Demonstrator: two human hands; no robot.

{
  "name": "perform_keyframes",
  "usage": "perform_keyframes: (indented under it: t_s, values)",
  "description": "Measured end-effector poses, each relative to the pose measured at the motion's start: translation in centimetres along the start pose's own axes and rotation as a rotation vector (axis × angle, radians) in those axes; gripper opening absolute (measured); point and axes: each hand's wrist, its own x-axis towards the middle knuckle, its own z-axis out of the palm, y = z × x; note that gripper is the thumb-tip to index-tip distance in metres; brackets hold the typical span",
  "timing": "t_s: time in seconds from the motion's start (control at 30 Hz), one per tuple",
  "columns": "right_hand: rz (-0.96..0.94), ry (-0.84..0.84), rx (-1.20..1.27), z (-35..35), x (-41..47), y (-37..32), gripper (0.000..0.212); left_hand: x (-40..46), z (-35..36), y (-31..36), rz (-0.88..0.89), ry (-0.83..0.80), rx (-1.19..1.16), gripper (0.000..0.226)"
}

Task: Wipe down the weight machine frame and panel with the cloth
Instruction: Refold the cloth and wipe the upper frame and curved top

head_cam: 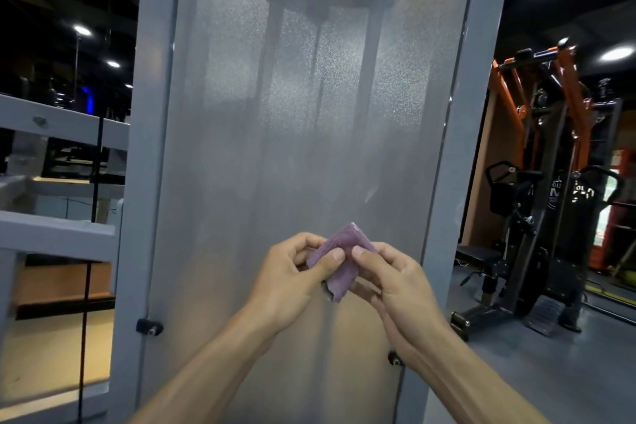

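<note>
A small purple cloth (339,263) is held folded between both hands in front of the weight machine's frosted translucent panel (309,113). My left hand (292,279) pinches its left side with thumb on top. Pinching the right side, thumb toward the fold, is my right hand (392,282). The grey metal frame (148,148) runs up both sides of the panel; its right upright (471,134) leans in the wide-angle view. Dark shapes of the weight stack and guide rods show dimly behind the panel.
Black clips (148,326) hold the panel to the frame at its corners. A black cable (96,162) hangs left of the frame beside grey crossbars (58,234). An orange and black gym machine (550,182) stands at the right on a grey floor.
</note>
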Motion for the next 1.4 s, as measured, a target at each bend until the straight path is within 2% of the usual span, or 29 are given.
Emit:
perform_keyframes:
  t_s: [0.03,0.13,0.23,0.33,0.43,0.53,0.63,0.73,0.8,0.93,1.0,1.03,1.13,1.27,1.33,1.4]
  values:
    - [-0.091,0.046,-0.117,-0.3,0.6,-0.4,0.007,0.1,0.0,-0.3,-0.007,0.011,0.008,0.013]
    - [-0.592,0.255,-0.778,-2.5,4.5,-3.9,0.001,1.1,-0.5,-1.1,0.041,0.086,0.122,0.01]
    - [-0.94,0.34,-1.198,-4.0,8.3,-9.5,0.017,2.4,-1.6,-1.8,0.166,0.153,0.29,0.014]
    - [-1.122,0.352,-1.461,-4.3,11.0,-12.0,0.02,2.8,-2.0,-1.8,0.338,0.216,0.486,0.014]
    - [-1.115,0.286,-1.606,-3.3,12.2,-9.8,0.011,2.8,-2.2,-2.3,0.515,0.235,0.69,0.03]
    - [-1.145,0.199,-1.594,-2.3,11.3,-4.4,0.005,2.7,-2.8,-3.3,0.544,0.192,0.772,0.044]
    - [-1.289,-0.036,-1.659,-2.1,8.9,0.7,0.008,2.5,-3.0,-4.1,0.539,0.125,0.859,0.055]
    - [-1.374,-0.244,-1.771,-2.5,8.5,0.2,0.008,2.4,-3.3,-4.5,0.537,0.088,0.89,0.059]
    - [-1.389,-0.186,-1.811,-3.1,10.1,-3.0,0.003,2.3,-3.7,-4.4,0.542,0.078,0.881,0.059]
    - [-1.159,0.274,-1.548,-4.8,12.8,-9.9,0.012,1.8,-4.2,-3.6,0.546,0.032,0.826,0.061]
    - [-1.086,0.378,-1.456,-4.1,12.3,-8.8,0.015,1.4,-4.3,-3.2,0.53,-0.003,0.769,0.062]
    - [-1.063,0.35,-1.412,-3.3,11.8,-7.3,0.014,1.3,-4.3,-3.0,0.519,-0.016,0.742,0.063]
    - [-0.942,0.123,-1.246,-1.1,9.1,-3.2,0.015,1.0,-4.4,-2.6,0.458,-0.038,0.677,0.065]
    - [-0.92,0.093,-1.003,1.9,5.5,-2.4,0.014,0.8,-4.3,-2.2,0.412,-0.058,0.62,0.064]
    - [-0.955,-0.035,-0.992,4.4,3.2,-1.6,0.015,0.6,-4.1,-2.0,0.36,-0.072,0.554,0.052]
    - [-1.002,-0.19,-1.1,5.5,2.0,-0.3,0.017,0.4,-3.9,-1.7,0.293,-0.079,0.51,0.041]
